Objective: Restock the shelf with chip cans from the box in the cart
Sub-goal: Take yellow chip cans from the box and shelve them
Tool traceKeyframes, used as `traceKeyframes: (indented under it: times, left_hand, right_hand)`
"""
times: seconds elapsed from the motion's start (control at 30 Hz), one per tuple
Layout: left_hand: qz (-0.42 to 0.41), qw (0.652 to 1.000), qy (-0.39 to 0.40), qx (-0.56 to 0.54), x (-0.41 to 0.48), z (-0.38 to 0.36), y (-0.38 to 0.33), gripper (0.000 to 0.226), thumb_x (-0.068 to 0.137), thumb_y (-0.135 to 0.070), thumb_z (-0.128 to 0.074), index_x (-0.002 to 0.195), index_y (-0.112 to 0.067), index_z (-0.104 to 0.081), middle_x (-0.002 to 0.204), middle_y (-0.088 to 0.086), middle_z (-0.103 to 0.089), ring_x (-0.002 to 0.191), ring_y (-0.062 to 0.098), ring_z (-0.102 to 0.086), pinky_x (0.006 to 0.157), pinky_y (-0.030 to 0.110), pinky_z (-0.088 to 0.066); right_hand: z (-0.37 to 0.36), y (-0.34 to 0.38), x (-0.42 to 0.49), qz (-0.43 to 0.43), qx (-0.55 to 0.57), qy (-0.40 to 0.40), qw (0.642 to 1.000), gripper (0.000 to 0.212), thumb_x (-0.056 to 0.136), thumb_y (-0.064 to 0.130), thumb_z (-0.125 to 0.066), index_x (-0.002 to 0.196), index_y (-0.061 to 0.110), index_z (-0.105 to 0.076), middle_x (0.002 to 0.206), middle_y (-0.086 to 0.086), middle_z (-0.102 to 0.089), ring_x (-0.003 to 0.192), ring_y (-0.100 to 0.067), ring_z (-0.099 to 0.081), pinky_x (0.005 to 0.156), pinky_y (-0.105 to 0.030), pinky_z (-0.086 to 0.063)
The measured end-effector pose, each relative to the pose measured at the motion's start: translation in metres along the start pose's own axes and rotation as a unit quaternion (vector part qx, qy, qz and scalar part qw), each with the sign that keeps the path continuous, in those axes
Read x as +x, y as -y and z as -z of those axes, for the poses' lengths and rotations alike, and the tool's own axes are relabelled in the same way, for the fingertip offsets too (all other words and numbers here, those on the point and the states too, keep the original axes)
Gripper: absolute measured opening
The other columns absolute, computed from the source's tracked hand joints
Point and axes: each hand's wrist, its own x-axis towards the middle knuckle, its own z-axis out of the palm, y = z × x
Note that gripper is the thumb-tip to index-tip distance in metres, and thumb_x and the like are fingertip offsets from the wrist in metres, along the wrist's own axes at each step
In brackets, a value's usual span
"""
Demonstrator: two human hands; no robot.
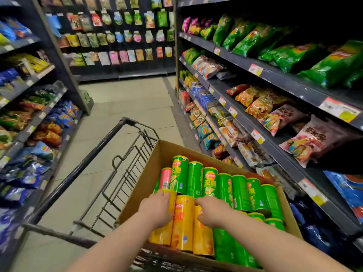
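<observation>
Your left hand (157,209) curls over the leftmost yellow cylindrical chip can (163,232), fingers wrapped round its far end. Your right hand (213,212) clamps fingers and thumb on the third yellow cylindrical chip can (203,240). How far the fingertips of either hand reach beneath the cans is hidden. A middle yellow can (183,222) lies between the two hands.

All three cans lie on their sides in the open brown cardboard box (149,173), which sits in the near right part of the black wire shopping cart (117,160). A row of green cylindrical chip cans (240,193) fills the box's far side, with one pink can (166,178) at the left end. More green cans lie beside the yellow ones. Anything lying beneath these cans is hidden, and your forearms cover part of the box's near wall.

The dark metal shelf unit (275,75) stands just to the right of the cart, carrying shiny green snack bags (334,63) on an upper tier. Its lowest tiers fall into shadow, and the goods there are hard to make out. The price tags are too blurred to read.
</observation>
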Motion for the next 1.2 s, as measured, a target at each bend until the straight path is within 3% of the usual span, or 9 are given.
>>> traceKeyframes:
  times: [0.2,0.33,0.5,0.67,0.8,0.87,0.97,1.07,1.2]
  left_hand:
    - [0.119,0.988,0.045,-0.086,0.019,-0.020,0.005,0.082,0.083,-0.054,-0.057,0.146,-0.021,-0.018,0.137,0.005,-0.041,0.119,0.025,-0.051,0.094,0.041,-0.047]
    - [0.200,0.959,0.059,-0.190,0.027,-0.031,0.006,0.101,0.078,-0.059,-0.062,0.150,-0.020,-0.004,0.141,0.007,-0.039,0.124,0.027,-0.049,0.098,0.041,-0.043]
    - [0.272,0.917,0.072,-0.282,0.028,-0.045,0.007,0.104,0.066,-0.064,-0.070,0.147,-0.023,-0.019,0.137,0.006,-0.048,0.123,0.026,-0.051,0.101,0.038,-0.043]
    - [0.284,0.910,0.065,-0.294,0.025,-0.049,0.007,0.100,0.069,-0.059,-0.071,0.147,-0.020,-0.023,0.137,0.007,-0.048,0.123,0.025,-0.051,0.100,0.036,-0.043]
    - [0.286,0.901,0.052,-0.323,0.025,-0.050,0.007,0.098,0.069,-0.054,-0.074,0.145,-0.018,-0.025,0.136,0.007,-0.048,0.123,0.025,-0.050,0.100,0.037,-0.043]
    - [0.284,0.898,0.051,-0.331,0.024,-0.049,0.006,0.096,0.070,-0.053,-0.075,0.144,-0.019,-0.024,0.137,0.007,-0.046,0.123,0.026,-0.050,0.100,0.038,-0.043]
    - [0.269,0.893,0.048,-0.358,0.022,-0.049,0.007,0.098,0.069,-0.051,-0.077,0.144,-0.019,-0.023,0.138,0.007,-0.045,0.123,0.026,-0.049,0.102,0.040,-0.043]
    - [0.248,0.884,0.050,-0.392,0.021,-0.046,0.012,0.093,0.070,-0.046,-0.079,0.142,-0.014,-0.030,0.137,0.008,-0.047,0.122,0.026,-0.050,0.100,0.038,-0.044]
    - [0.207,0.852,0.051,-0.478,0.016,-0.040,0.016,0.078,0.071,-0.037,-0.081,0.134,-0.015,-0.040,0.128,0.008,-0.055,0.113,0.025,-0.056,0.095,0.039,-0.049]
  right_hand:
    - [-0.011,-0.010,0.042,0.007,0.033,0.023,0.999,0.055,0.089,0.036,-0.056,0.137,0.018,-0.038,0.137,-0.010,-0.045,0.123,-0.032,-0.050,0.100,-0.042,-0.045]
    - [-0.017,-0.013,0.063,0.012,0.044,0.029,0.999,0.064,0.089,0.045,-0.056,0.141,0.016,-0.034,0.138,-0.012,-0.043,0.123,-0.032,-0.049,0.101,-0.042,-0.044]
    - [-0.025,-0.012,0.074,0.001,0.108,0.036,0.993,0.070,0.087,0.055,-0.055,0.143,0.018,-0.034,0.142,-0.012,-0.037,0.127,-0.031,-0.046,0.103,-0.039,-0.042]
    - [-0.031,-0.006,0.075,-0.027,0.214,0.007,0.976,0.072,0.080,0.055,-0.064,0.136,0.016,-0.039,0.137,-0.010,-0.041,0.124,-0.027,-0.047,0.100,-0.034,-0.042]
    - [-0.031,-0.003,0.072,-0.050,0.259,-0.009,0.965,0.057,0.075,0.052,-0.071,0.112,0.020,-0.043,0.120,-0.004,-0.052,0.104,-0.021,-0.053,0.081,-0.030,-0.042]
    - [-0.028,-0.003,0.070,-0.066,0.274,-0.023,0.959,0.052,0.074,0.051,-0.072,0.100,0.022,-0.038,0.106,0.000,-0.050,0.090,-0.017,-0.047,0.071,-0.028,-0.037]
    - [-0.026,-0.002,0.066,-0.084,0.293,-0.052,0.951,0.047,0.076,0.046,-0.072,0.095,0.021,-0.038,0.102,0.003,-0.044,0.088,-0.015,-0.044,0.071,-0.027,-0.034]
    - [-0.026,0.000,0.058,-0.090,0.332,-0.078,0.936,0.046,0.076,0.039,-0.075,0.105,0.020,-0.045,0.111,0.001,-0.046,0.096,-0.014,-0.045,0.077,-0.025,-0.037]
    - [-0.032,0.003,0.045,-0.102,0.400,-0.106,0.904,0.073,0.074,0.030,-0.077,0.136,0.017,-0.041,0.135,-0.004,-0.037,0.124,-0.019,-0.041,0.100,-0.026,-0.036]
